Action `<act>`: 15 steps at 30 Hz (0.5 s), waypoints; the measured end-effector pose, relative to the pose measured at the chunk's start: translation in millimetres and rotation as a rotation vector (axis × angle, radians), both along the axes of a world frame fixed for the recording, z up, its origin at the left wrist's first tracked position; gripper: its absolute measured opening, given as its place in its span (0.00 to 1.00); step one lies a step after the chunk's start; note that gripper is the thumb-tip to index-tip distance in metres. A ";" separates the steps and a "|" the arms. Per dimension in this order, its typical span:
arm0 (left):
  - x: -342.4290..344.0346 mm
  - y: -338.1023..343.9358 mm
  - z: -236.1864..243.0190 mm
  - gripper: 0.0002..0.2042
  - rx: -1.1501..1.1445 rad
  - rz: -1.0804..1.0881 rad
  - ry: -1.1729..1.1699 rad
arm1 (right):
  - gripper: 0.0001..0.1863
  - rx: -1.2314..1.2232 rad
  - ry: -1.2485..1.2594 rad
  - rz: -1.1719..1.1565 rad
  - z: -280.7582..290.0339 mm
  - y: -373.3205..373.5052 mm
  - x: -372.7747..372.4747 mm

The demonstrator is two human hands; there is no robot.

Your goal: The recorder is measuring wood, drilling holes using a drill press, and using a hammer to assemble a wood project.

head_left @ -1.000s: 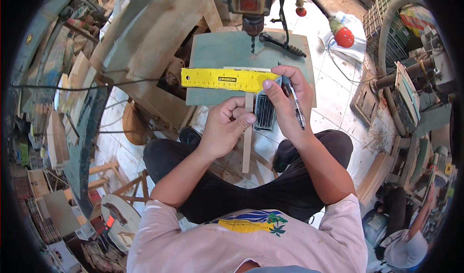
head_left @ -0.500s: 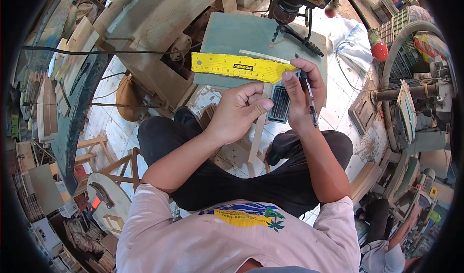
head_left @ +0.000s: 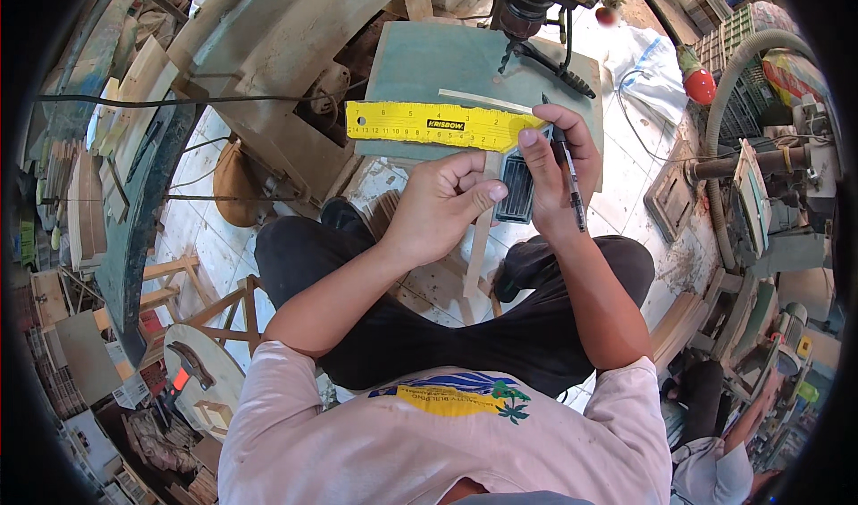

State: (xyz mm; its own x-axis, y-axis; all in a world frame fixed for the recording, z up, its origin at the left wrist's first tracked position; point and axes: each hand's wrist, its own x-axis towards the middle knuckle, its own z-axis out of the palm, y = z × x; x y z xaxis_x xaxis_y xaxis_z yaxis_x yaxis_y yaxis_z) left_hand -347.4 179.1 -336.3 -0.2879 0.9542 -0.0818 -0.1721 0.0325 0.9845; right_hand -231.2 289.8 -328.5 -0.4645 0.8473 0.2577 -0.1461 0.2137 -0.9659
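My left hand (head_left: 440, 206) is closed, thumb over fingers, on a narrow wooden strip (head_left: 476, 259) that slants down toward my lap. In my right hand (head_left: 561, 188) is a try square with a yellow ruled blade (head_left: 393, 128) and a dark grey stock (head_left: 515, 188). The stock lies along the strip's right side, and the blade crosses the strip's upper end, pointing left. A black pen (head_left: 573, 186) is also tucked between my right fingers, its tip upward. The strip's middle is hidden behind my left hand.
Beyond my hands, a green board (head_left: 429, 63) sits under a drill press with its bit (head_left: 506, 56) pointing down; a thin stick (head_left: 483, 101) lies on it. A hammer (head_left: 192, 366) rests on a round stool (head_left: 219, 384) at left. Another person (head_left: 715, 469) sits at lower right.
The square's yellow blade has shifted slightly left in view. Both hands keep their grips, almost still.
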 end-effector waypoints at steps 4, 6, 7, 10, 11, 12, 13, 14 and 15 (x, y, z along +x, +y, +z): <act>-0.5 -0.3 -2.1 0.06 0.005 -0.009 0.073 | 0.13 0.012 0.003 0.005 -1.1 0.0 0.5; 0.3 -0.4 0.7 0.07 0.020 -0.003 0.071 | 0.13 0.015 0.002 -0.001 -1.0 0.1 0.1; 0.4 -0.7 1.6 0.07 0.006 -0.004 0.067 | 0.13 0.015 0.002 -0.002 -0.5 0.0 0.4; -1.2 -1.7 -1.7 0.07 -0.009 -0.008 0.085 | 0.12 0.039 -0.014 -0.002 2.2 -1.0 0.6; -1.6 -1.3 -2.3 0.07 -0.010 -0.016 0.104 | 0.12 0.037 -0.006 -0.001 2.7 -1.5 0.3; -1.3 -1.3 0.0 0.07 -0.011 -0.017 0.104 | 0.12 0.034 0.003 0.000 2.7 -1.8 0.2; -0.5 -1.3 5.4 0.07 -0.009 -0.025 0.053 | 0.12 0.033 0.003 -0.001 2.4 -1.7 0.4; 0.2 -1.2 8.6 0.08 -0.005 -0.033 0.001 | 0.12 0.021 -0.006 0.001 2.5 -1.5 0.9; 0.4 -1.2 8.5 0.08 -0.005 -0.034 0.000 | 0.12 0.009 -0.016 0.002 2.6 -1.4 1.3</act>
State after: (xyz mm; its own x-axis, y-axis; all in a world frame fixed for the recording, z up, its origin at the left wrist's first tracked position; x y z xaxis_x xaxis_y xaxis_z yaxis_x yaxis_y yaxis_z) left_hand -347.0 177.9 -327.8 -0.2551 0.9630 -0.0866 -0.1704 0.0434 0.9844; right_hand -229.9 288.4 -325.9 -0.4706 0.8439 0.2576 -0.1314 0.2217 -0.9662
